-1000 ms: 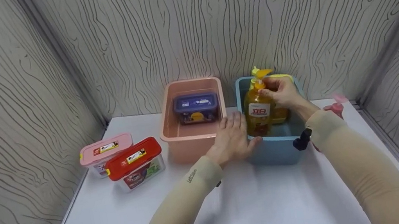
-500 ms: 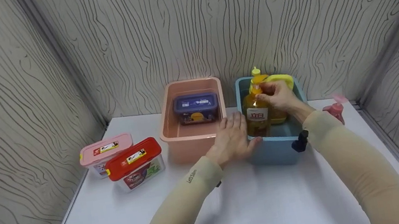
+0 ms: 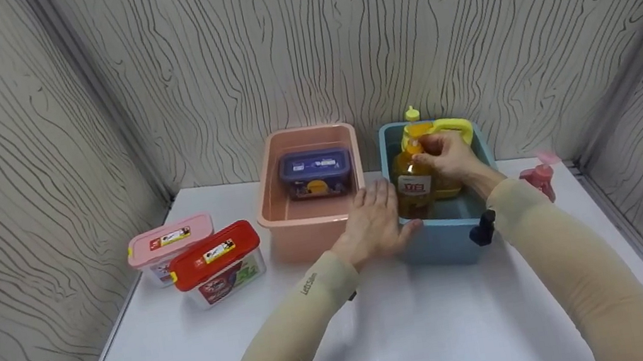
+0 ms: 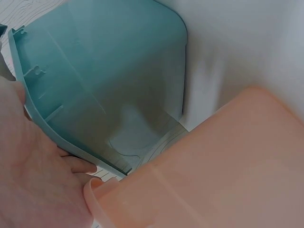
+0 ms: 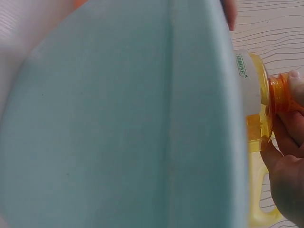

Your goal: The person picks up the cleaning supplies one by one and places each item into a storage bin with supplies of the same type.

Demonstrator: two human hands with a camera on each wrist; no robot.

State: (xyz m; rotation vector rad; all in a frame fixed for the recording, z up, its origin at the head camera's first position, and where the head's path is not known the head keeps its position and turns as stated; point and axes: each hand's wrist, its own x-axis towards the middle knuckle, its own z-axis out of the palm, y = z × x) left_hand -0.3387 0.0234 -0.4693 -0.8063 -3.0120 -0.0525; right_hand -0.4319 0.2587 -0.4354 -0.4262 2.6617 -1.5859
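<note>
An amber pump bottle of dish soap [image 3: 414, 184] stands in the left front of the blue bin [image 3: 443, 246]. My right hand [image 3: 450, 153] pinches it at the orange neck under the pump, as the right wrist view shows on the bottle's collar [image 5: 279, 94]. My left hand [image 3: 374, 222] lies with straight fingers over the neighbouring rims of the blue bin and the pink bin [image 3: 305, 240]. In the left wrist view that hand [image 4: 40, 166] is at the blue bin's rim. Behind the soap bottle, a yellow-handled jug [image 3: 455, 125] and a yellow-capped bottle [image 3: 412, 115] are partly hidden.
A dark blue lidded box [image 3: 317, 175] sits in the pink bin. To the left stand a red-lidded tub [image 3: 219, 262] and a pink-lidded tub [image 3: 172, 241]. A pink-red bottle [image 3: 540, 178] is right of the blue bin, partly behind my right sleeve. Patterned walls enclose the table.
My right hand has moved slightly down and left, lowering the soap bottle deeper into the blue bin; its pump head has turned and dropped. My left hand stays in place.
</note>
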